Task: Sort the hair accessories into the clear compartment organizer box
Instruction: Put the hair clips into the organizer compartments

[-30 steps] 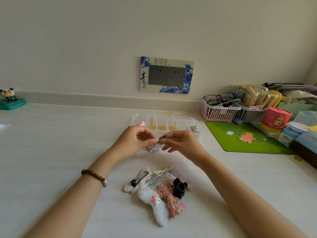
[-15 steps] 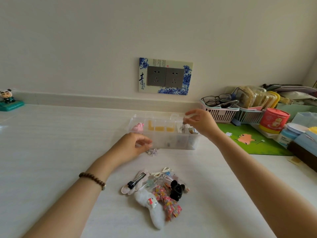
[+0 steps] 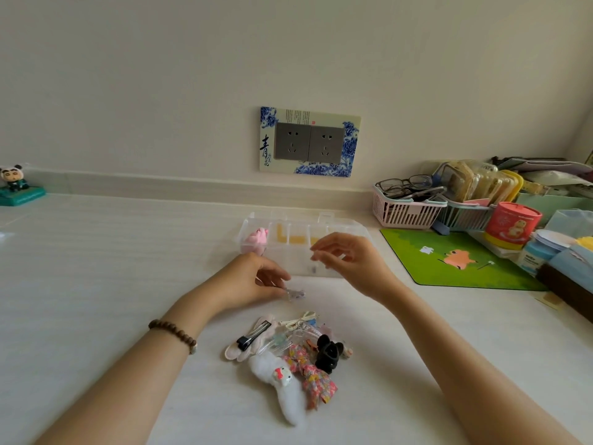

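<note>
The person's left hand (image 3: 253,281) is curled, thumb and fingertips pinching a cluster of small clear clips (image 3: 295,294) that rests on the white countertop (image 3: 96,268) just near of the near wall of the clear organizer box (image 3: 361,225). The right hand (image 3: 351,261) hovers above the box's near right compartments, fingers loosely spread and holding nothing. The two hands are apart.

The coming move turns on that cluster. It lies left of and nearer than the right hand and right at the left hand's fingertips, so the left hand is plainly the closer one; the right would have to come back toward the person to take a clip. The box sits directly beyond the cluster, so a short carry away from the person would likely reach a compartment. The cluster looks glassy with a faint purple-grey tint. It is too small and blurred to tell its long axis or count its pieces.

In the box, a pink plush accessory (image 3: 256,240) fills the far left compartment, and yellow pieces (image 3: 295,239) show in the far middle ones. The unsorted pile lies nearer the person: a black alligator clip (image 3: 252,337), a white plush clip (image 3: 284,385), a floral fabric bow (image 3: 313,375) and a black claw clip (image 3: 327,352), all touching or overlapping.
</note>
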The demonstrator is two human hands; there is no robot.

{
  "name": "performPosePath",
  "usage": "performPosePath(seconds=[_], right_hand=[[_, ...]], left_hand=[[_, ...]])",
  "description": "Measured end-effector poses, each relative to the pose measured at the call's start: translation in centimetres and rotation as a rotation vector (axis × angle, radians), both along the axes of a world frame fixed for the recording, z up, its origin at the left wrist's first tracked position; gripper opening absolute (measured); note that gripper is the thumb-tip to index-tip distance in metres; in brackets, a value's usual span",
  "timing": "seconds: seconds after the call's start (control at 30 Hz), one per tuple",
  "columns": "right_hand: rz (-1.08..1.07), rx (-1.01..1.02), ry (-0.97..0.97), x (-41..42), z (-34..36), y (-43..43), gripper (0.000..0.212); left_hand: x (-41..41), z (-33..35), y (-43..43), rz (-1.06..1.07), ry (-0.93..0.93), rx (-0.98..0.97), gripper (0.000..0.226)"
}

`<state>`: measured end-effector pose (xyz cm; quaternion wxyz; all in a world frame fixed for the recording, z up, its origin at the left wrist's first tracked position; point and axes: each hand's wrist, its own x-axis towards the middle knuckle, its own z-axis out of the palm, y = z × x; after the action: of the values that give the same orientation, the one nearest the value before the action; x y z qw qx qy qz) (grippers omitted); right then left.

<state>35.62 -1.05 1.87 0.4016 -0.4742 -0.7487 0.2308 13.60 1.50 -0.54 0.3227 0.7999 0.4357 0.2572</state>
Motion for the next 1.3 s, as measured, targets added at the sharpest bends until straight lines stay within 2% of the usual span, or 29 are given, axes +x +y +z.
performPosePath(seconds=[0.13,0.23,0.43,0.5,0.6,0.67,0.73,0.8,1.03,1.2,1.3], right_hand=[[0.0,-0.055,-0.081,-0.5,-1.1,0.0,0.014],[0.021,-0.102,-0.079,-0.8,-1.3,0.0,0.021],[0.096,-0.239,0.058,-1.1,-1.1,-0.6,0.014],[0.105,-0.257,0.112,-1.1,-0.8,-0.8,0.019],[0.126,-0.353,0.311,-1.1,-0.1,-1.1,0.032],[0.142,-0.364,0.34,-1.1,0.1,-1.2,0.025],[0.154,-0.337,0.286,-1.1,-0.1,-1.2,0.015],[0.138,-0.322,0.285,-1.1,-0.2,-1.1,0.013],[-0.09,-0.109,0.461,0.4,2.0,0.0,0.012],[-0.383,0.133,0.282,3.0,3.8,3.4,0.01],[-0.415,0.087,0.107,3.4,3.2,5.2,0.013]], left_hand=[[0.5,0.2,-0.2,-0.006,-0.077,-0.003,0.028],[0.8,0.4,-0.2,0.009,-0.251,-0.058,0.027],[1.3,0.6,-0.3,0.071,-0.511,-0.072,0.022],[1.4,0.7,-0.4,0.075,-0.536,-0.057,0.024],[1.6,0.8,-0.5,0.102,-0.56,-0.009,0.029],[1.7,0.7,-0.5,0.12,-0.575,0.021,0.03],[1.7,0.8,-0.5,0.119,-0.601,0.027,0.031],[1.9,0.9,-0.7,0.109,-0.628,0.02,0.031],[2.0,0.6,-0.8,0.016,-0.533,-0.008,0.038],[1.5,0.0,-0.2,0.055,-0.405,0.002,0.032],[1.4,-0.3,-0.2,0.054,-0.311,-0.001,0.029]])
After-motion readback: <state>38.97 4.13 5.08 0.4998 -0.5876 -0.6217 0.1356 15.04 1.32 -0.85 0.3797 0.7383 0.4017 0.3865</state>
